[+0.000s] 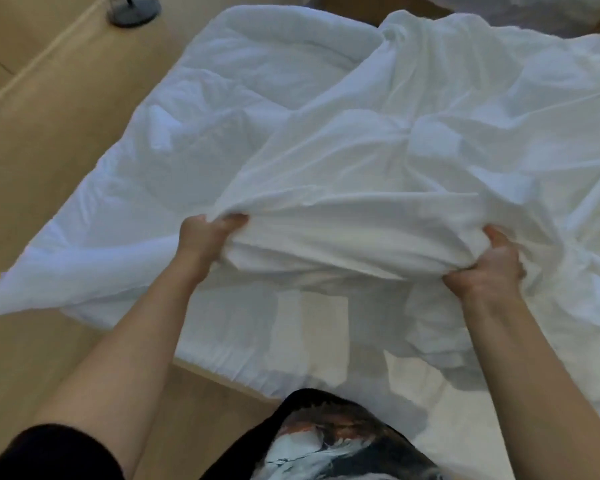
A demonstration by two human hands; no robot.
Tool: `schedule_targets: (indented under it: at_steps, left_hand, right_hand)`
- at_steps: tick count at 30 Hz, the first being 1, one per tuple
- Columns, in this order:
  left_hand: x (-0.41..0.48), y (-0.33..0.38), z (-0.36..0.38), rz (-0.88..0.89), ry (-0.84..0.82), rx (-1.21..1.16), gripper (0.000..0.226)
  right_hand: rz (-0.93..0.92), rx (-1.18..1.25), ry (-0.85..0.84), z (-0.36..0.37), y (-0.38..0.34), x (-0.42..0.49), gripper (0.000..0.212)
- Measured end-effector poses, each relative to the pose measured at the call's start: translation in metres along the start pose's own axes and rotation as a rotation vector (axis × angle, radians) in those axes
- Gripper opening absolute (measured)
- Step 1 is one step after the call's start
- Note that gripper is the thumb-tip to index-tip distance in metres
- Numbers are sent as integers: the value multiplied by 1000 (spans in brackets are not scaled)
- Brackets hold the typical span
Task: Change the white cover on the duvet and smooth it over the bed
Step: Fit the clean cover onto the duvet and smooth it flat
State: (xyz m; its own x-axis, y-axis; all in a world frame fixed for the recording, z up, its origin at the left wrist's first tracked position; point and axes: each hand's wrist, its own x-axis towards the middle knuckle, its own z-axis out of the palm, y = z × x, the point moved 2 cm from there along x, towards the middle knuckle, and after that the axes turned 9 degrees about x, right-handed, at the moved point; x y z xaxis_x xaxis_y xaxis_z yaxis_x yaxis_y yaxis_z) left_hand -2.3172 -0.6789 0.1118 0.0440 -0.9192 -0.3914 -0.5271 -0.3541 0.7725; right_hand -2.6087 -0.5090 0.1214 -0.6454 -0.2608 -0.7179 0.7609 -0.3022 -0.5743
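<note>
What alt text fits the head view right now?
The left grip and right grip each hold a bunched fold of the white cover over the rumpled duvet on the bed. Wooden floor shows at left.

Open floor (49,188) left of the bed (326,341), stand base (134,10) far back; rumpled duvet (239,109) over the bed top.
</note>
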Motion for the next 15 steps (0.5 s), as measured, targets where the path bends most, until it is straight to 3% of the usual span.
schedule_targets:
  at_steps: [2, 5, 9, 12, 15]
  left_hand:
    - [1, -4, -2, -24, 47, 60, 27]
    - [-11, -7, 19, -21, 1, 175, 35]
    - [-26, -24, 31, -67, -51, 170, 24]
    - [-33, -30, 36, -121, -186, -53, 4]
    - [-31, -41, 40, -161, -313, -210, 16]
  right_hand:
    - [37, 3, -32, -11, 1, 1, 35]
    - [102, -44, -63, -9, 18, -2, 5]
    - [132, -23, -90, -8, 36, 1, 12]
    - [128, -68, -93, -19, 57, 10, 42]
    - [149, -247, -295, -42, 108, -10, 84]
